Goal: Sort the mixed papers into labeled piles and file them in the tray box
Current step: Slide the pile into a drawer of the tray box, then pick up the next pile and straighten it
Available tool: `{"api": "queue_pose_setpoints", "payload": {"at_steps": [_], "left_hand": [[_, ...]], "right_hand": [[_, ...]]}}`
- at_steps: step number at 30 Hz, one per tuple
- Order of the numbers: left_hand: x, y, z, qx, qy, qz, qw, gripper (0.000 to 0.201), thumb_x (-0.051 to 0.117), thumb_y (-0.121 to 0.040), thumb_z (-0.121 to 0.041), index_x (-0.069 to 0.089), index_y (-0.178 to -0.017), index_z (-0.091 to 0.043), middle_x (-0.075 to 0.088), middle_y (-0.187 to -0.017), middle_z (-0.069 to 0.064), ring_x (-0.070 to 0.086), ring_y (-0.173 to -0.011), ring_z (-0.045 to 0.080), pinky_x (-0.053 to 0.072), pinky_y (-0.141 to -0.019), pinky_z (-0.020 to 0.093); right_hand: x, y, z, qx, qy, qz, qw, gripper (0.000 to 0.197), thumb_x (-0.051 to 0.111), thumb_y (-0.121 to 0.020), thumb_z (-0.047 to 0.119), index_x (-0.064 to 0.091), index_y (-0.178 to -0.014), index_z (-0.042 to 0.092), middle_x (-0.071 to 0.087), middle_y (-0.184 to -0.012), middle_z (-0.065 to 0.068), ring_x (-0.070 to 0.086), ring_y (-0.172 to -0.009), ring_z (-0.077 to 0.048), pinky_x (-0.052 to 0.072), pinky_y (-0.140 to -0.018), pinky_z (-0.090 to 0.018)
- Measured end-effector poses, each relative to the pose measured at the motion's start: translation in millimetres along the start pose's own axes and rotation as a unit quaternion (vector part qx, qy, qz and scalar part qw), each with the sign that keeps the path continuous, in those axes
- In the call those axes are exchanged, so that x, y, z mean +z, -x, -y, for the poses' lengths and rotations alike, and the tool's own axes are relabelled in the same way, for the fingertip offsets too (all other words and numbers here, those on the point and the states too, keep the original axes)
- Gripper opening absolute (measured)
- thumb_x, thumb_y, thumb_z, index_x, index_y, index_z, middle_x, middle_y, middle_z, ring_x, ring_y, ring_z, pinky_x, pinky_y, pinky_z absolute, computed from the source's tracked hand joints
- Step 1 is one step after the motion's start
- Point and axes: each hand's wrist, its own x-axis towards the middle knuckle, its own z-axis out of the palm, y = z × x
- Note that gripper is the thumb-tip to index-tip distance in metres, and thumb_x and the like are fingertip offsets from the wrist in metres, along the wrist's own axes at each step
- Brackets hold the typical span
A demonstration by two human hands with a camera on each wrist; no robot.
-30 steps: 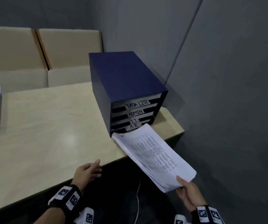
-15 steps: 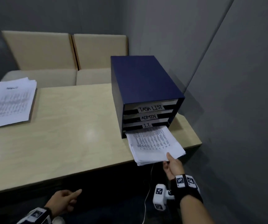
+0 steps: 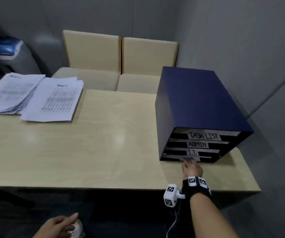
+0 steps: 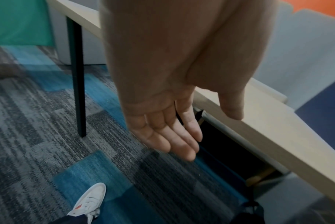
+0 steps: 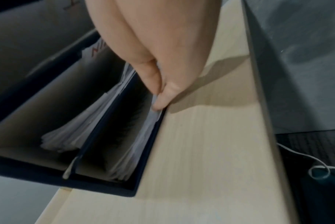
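A dark blue tray box (image 3: 196,100) is standing at the right end of the surface (image 3: 104,152), its four slots labeled TASK LIST, ADMIN, I.T. and one hidden. A white paper stack (image 5: 143,136) is lying inside the bottom slot. Two more printed paper piles (image 3: 32,97) are lying overlapped at the far left.

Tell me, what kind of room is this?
Probably an office meeting nook. A blue tray box with slots labelled TASK LIST, ADMIN and I.T. sits on a pale table, printed paper piles lie nearby, and grey panel walls surround cushioned seats.
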Motion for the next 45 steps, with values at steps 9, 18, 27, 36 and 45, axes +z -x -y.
{"api": "queue_pose_setpoints", "payload": {"at_steps": [9,18,27,36,45], "left_hand": [[-24,-25,-77,0.069,0.045,-0.006,0.997,0.022,0.064,-0.092,-0.015,0.066,-0.09,0.006,0.071,-0.087,0.022,0.064,-0.066,0.022,0.048,-0.051,0.019],[-160,-125,-202,0.192,-0.003,-0.066,0.979,0.019,0.067,-0.092,-0.023,0.068,-0.094,-0.004,0.073,-0.09,0.009,0.066,-0.071,0.016,0.046,-0.065,0.024],[-314,-244,-295,0.199,-0.167,-0.157,0.953,0.022,0.068,-0.09,-0.026,0.063,-0.105,-0.01,0.066,-0.108,0.005,0.062,-0.102,0.023,0.048,-0.089,0.034],[-333,-313,-368,0.228,-0.234,-0.114,0.938,0.066,0.062,-0.094,-0.03,0.031,-0.148,-0.008,0.038,-0.149,0.013,0.046,-0.13,0.027,0.036,-0.105,0.033],[-322,-352,-366,0.178,-0.316,-0.143,0.921,0.064,0.056,-0.096,-0.036,0.031,-0.144,-0.002,0.043,-0.142,0.014,0.048,-0.127,0.026,0.04,-0.104,0.032]], "right_hand": [[45,35,-77,-0.055,0.176,-0.057,0.981,0.02,0.046,-0.088,-0.007,0.063,-0.098,-0.001,0.063,-0.063,-0.009,0.057,-0.041,-0.012,0.044,-0.04,-0.019],[239,90,-207,0.0,0.427,0.204,0.881,0.014,0.049,-0.094,-0.005,0.062,-0.09,-0.002,0.065,-0.074,-0.015,0.059,-0.053,-0.019,0.044,-0.045,-0.021],[449,72,-269,-0.074,0.59,0.212,0.776,0.004,0.063,-0.089,0.013,0.066,-0.09,0.012,0.071,-0.099,-0.014,0.064,-0.082,-0.02,0.047,-0.071,-0.028],[556,48,-285,-0.075,0.611,0.162,0.772,0.078,0.072,-0.085,0.033,0.033,-0.147,0.006,0.04,-0.15,-0.013,0.044,-0.133,-0.031,0.039,-0.107,-0.042],[611,-4,-302,0.025,0.529,0.166,0.831,0.059,0.088,-0.055,0.04,0.072,-0.103,0.009,0.074,-0.105,-0.011,0.069,-0.098,-0.033,0.051,-0.096,-0.052]]}}
